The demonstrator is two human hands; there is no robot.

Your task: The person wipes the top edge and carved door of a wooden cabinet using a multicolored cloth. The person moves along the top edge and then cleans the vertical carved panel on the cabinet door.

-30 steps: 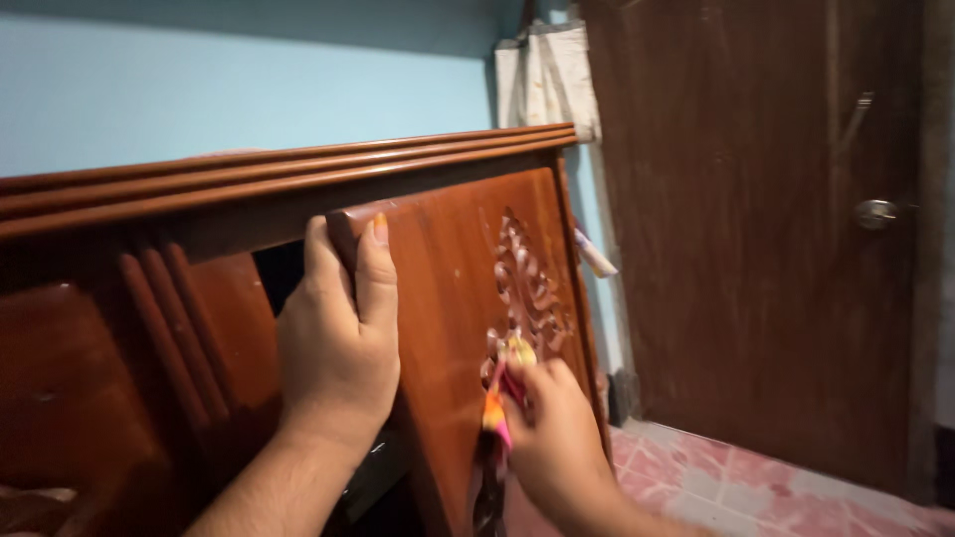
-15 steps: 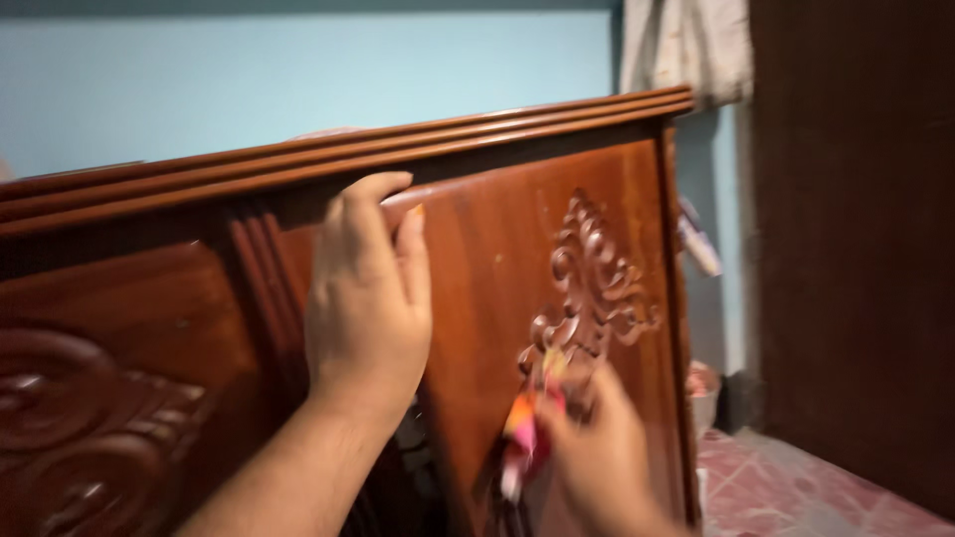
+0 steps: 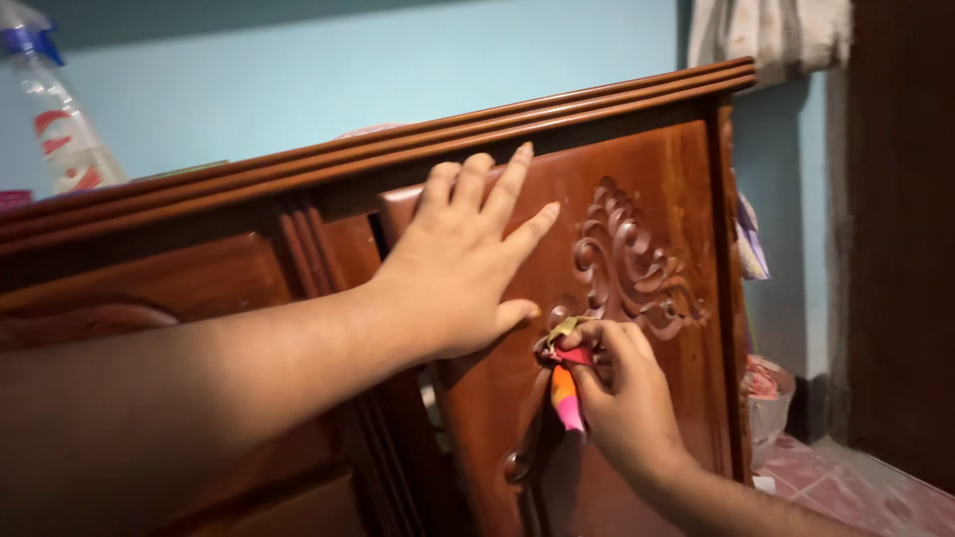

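The left hand (image 3: 463,268) lies flat, fingers spread, on the carved cabinet door (image 3: 637,189). The right hand (image 3: 622,393), fingers pinched, holds what seems a bright keychain (image 3: 564,383) at the carving. Steady pressure on the door should help.

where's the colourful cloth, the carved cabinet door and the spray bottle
colourful cloth (image 3: 565,396): head view, on its orange and pink hanging end.
carved cabinet door (image 3: 637,264): head view, on the raised scroll carving.
spray bottle (image 3: 62,129): head view, on its clear body, top left.
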